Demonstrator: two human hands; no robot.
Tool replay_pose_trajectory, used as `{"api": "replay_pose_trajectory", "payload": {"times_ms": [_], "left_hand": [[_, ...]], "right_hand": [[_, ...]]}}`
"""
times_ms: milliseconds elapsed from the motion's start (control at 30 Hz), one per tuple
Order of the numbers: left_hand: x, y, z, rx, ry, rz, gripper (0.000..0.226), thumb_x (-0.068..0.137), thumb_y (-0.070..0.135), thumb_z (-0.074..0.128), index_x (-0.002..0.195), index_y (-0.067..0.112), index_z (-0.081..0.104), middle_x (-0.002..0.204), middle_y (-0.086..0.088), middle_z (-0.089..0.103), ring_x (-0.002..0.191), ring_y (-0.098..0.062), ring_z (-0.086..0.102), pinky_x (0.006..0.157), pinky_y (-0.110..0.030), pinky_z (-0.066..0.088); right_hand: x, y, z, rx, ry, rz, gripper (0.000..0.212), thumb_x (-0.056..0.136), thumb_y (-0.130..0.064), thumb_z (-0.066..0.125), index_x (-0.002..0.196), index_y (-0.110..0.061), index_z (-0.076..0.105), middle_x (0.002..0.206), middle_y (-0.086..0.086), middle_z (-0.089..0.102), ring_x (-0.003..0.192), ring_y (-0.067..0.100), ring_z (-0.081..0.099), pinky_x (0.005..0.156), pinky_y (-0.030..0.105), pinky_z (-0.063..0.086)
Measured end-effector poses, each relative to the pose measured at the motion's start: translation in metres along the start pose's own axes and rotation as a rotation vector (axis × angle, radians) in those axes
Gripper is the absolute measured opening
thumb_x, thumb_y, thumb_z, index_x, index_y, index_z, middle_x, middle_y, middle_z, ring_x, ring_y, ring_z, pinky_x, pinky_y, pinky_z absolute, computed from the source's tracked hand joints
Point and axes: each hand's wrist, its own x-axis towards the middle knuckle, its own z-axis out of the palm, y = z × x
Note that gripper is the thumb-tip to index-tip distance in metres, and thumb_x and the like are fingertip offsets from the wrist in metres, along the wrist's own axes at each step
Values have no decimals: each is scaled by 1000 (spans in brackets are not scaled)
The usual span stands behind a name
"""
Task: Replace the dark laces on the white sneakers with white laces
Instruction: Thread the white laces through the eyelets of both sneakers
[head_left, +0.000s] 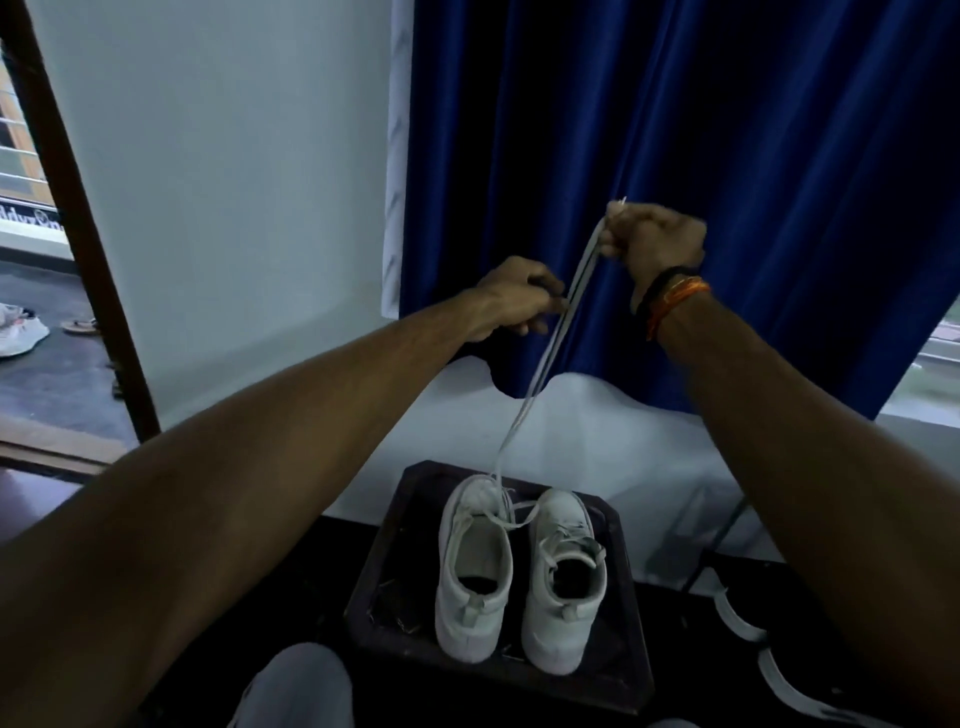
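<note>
Sneakers (519, 577), lower centre: white, matt, uppers look like soft cloth or mesh. Lace (540, 358): flat woven white cloth, matt. Stool (623, 649) under them: dark, dull, scuffed top. Curtain (701, 156), upper right: blue velvety cloth, soft sheen on folds. Wall (234, 182): smooth painted, matt. Door frame (78, 234), left: brown wood.

Bare forearms; black-and-orange wristbands (670, 296)

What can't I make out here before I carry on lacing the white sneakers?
- Head view: the eyelets of the left white sneaker are too small to tell which ones the white flat lace runs through.
- The lace ends are hidden inside the right hand.
- The left hand has its fingertips turned away, so its grip is unclear.
- The right white sneaker has blurred lacing.
</note>
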Motion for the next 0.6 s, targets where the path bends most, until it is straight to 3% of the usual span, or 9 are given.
{"api": "replay_pose_trajectory", "payload": {"times_ms": [100, 333, 467, 600], "left_hand": [[5, -14, 10, -30, -54, 1, 26, 97, 24, 67, 121, 15, 65, 106, -6, 75, 67, -10, 69, 48, -20, 44], [17, -3, 13, -271, -130, 82, 29, 96, 29, 68, 123, 17, 67, 106, -10, 72, 68, -11, 63, 55, -22, 43], [27, 11, 3, -300, 18, 164, 22, 101, 24, 61, 114, 11, 73, 85, -5, 63, 58, -7, 50, 50, -19, 39], [35, 31, -18, -347, 84, 219, 40, 102, 40, 56, 107, 6, 75, 68, 2, 56, 52, -5, 47, 45, -20, 35]], "right_hand": [[8, -12, -1, 45, 23, -67, 13, 90, -14, 73, 79, -8, 76, 72, 5, 71, 62, 13, 64, 67, 31, 61], [24, -37, 15, 112, -125, -161, 13, 91, -11, 71, 80, -6, 75, 77, 9, 70, 66, 15, 63, 68, 27, 57], [32, -44, 20, 120, -145, -182, 12, 91, -11, 72, 80, -5, 74, 76, 11, 69, 66, 18, 62, 66, 27, 55], [42, -54, 17, 100, -165, -229, 13, 90, -13, 71, 85, -2, 76, 74, 9, 68, 66, 17, 59, 68, 26, 53]]}}
